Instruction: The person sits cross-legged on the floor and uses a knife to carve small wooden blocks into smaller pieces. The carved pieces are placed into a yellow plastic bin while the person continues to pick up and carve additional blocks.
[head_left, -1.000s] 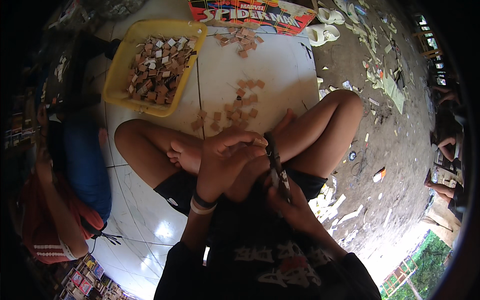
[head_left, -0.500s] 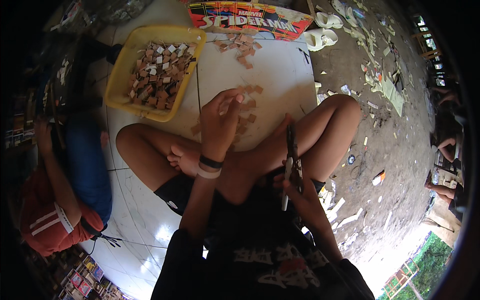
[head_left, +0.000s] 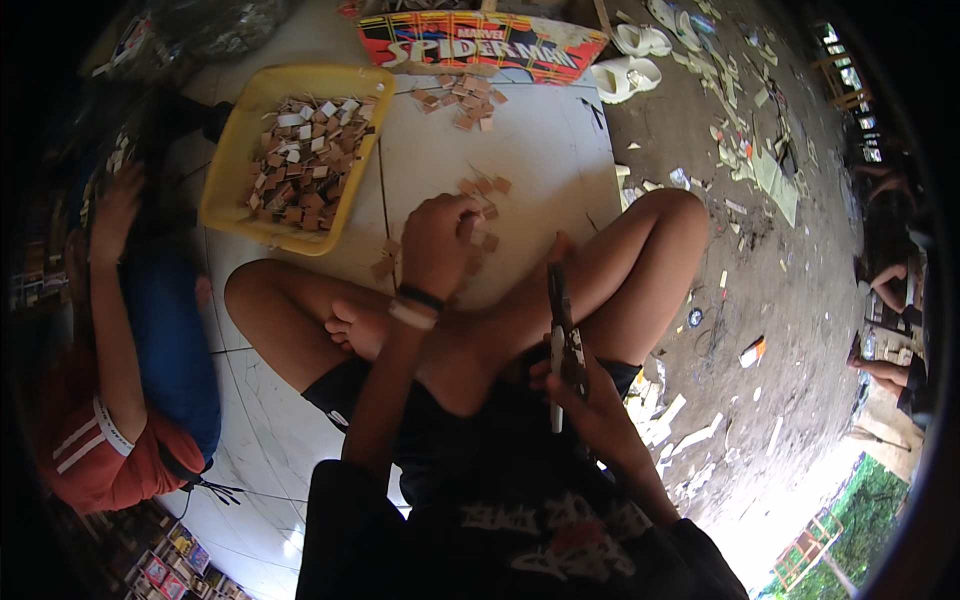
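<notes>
My left hand (head_left: 437,245) is over the tiled floor in front of my crossed legs, its fingers curled inward. What they hold, if anything, is too small to make out. Small brown square pieces (head_left: 484,186) lie scattered under and beyond it. In my right hand (head_left: 585,400), near my right thigh, is a long dark tool (head_left: 566,335) with worn pale patches, pointing away from me; its exact kind does not show. To the left, a yellow plastic basin (head_left: 213,205) holds a heap of brown and white squares (head_left: 310,165).
A colourful printed panel (head_left: 480,45) stands at the far edge of the tiles, with more brown squares (head_left: 470,100) before it. Pale sandals (head_left: 625,78) and scraps litter the ground on the right. Another person in a red shirt (head_left: 120,440) sits close at left.
My left hand has lowered slightly and its fingers have curled in. The tool in my right hand has shifted a little left. The neighbour's hand has risen. The whole view has shifted slightly.
</notes>
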